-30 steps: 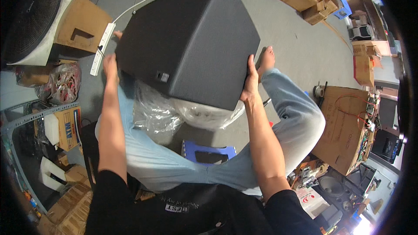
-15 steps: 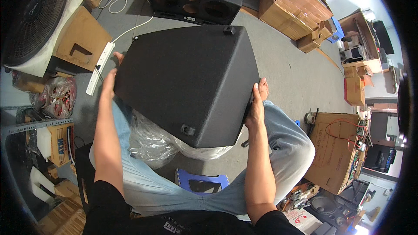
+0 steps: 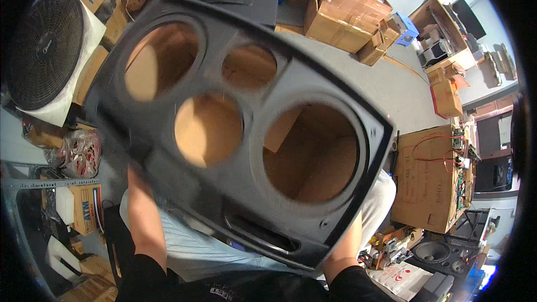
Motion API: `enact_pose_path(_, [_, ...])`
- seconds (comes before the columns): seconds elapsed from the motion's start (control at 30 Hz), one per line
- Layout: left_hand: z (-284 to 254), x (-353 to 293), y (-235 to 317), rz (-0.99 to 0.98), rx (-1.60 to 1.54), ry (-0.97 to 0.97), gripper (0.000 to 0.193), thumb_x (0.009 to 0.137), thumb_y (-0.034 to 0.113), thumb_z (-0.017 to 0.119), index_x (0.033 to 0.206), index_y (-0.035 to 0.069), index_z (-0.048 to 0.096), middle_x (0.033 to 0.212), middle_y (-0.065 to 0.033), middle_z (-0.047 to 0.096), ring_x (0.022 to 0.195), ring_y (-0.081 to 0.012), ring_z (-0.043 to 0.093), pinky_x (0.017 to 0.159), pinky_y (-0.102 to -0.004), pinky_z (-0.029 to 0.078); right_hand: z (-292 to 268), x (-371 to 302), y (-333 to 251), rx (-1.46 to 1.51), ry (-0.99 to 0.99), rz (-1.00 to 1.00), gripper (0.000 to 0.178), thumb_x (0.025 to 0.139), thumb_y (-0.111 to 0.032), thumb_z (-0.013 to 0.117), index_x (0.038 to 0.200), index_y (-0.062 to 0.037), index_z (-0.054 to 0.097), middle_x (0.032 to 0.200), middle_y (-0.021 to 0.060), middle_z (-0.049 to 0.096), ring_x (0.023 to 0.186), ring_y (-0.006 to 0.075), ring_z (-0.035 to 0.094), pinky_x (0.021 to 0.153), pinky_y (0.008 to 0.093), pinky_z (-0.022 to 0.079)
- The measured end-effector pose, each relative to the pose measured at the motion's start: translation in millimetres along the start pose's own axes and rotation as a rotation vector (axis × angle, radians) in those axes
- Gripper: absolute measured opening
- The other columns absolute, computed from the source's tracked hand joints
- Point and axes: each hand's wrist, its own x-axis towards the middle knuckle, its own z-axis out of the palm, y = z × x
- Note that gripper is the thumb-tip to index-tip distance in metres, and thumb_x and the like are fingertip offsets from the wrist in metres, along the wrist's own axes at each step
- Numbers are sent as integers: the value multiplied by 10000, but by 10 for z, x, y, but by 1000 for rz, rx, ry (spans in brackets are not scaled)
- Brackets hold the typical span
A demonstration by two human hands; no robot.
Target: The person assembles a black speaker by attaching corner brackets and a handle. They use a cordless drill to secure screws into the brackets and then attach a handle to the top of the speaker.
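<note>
A large black speaker cabinet is raised and tilted in front of me, its front panel facing up toward me. Several round openings in the panel show bare wooden walls inside, and no drivers sit in them. A slot-shaped handle recess lies along its near edge. My left forearm reaches to the cabinet's left near side. My right forearm goes under its right near corner. Both hands hold the cabinet, with their fingers hidden behind it. My jeans show below it.
Another black speaker cabinet stands beyond on the grey floor. Cardboard boxes are stacked at the far right, and a big carton is at the right. On the left are a round black-grilled unit and a metal shelf.
The cabinet has been lifted and turned, so its front panel with the openings now faces up instead of a plain side. Both hands have gone from its sides to out of sight behind it.
</note>
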Motion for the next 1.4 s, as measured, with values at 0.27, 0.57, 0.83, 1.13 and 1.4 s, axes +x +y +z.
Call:
enact_pose_path(0.27, [-293,-864,-367,-345,41,98,557,1115,459,386,1428,23,533,1455,-146,570,1399,-297,481,1203,-445,325,-55,-75,343,21,148,261,689,1089,-493,369,1599,-30,339,1644,70,375,1442,220,428,1228,375,318])
enact_pose_path(0.57, [68,-145,-345,-364,134,-6,555,1119,457,379,1443,29,521,1466,-146,564,1418,-289,465,1214,-440,305,-744,-130,964,17,290,578,709,787,-478,678,1314,-19,560,1186,183,617,993,290,615,844,443,515])
enact_pose_path(0.83, [861,141,-523,-293,274,18,554,1124,454,372,1457,34,511,1476,-146,558,1435,-282,450,1225,-435,286,-1419,-225,1562,-251,279,404,822,775,-292,594,1565,-142,427,1417,107,557,1166,254,581,981,379,485])
enact_pose_path(1.13, [1185,46,-285,96,403,-382,553,1128,451,365,1472,39,499,1488,-146,551,1454,-275,434,1237,-429,266,-697,-393,1195,-752,373,321,738,842,-222,693,1503,-12,443,1493,248,507,1399,355,488,1157,432,396])
enact_pose_path(1.4, [1173,-1440,-38,701,1188,-285,451,1066,257,590,1422,-18,557,1428,-193,600,1306,-317,572,1127,-414,414,-133,-2157,-736,-271,-556,-464,241,966,-169,702,1132,5,714,1060,142,764,918,262,755,850,364,590])
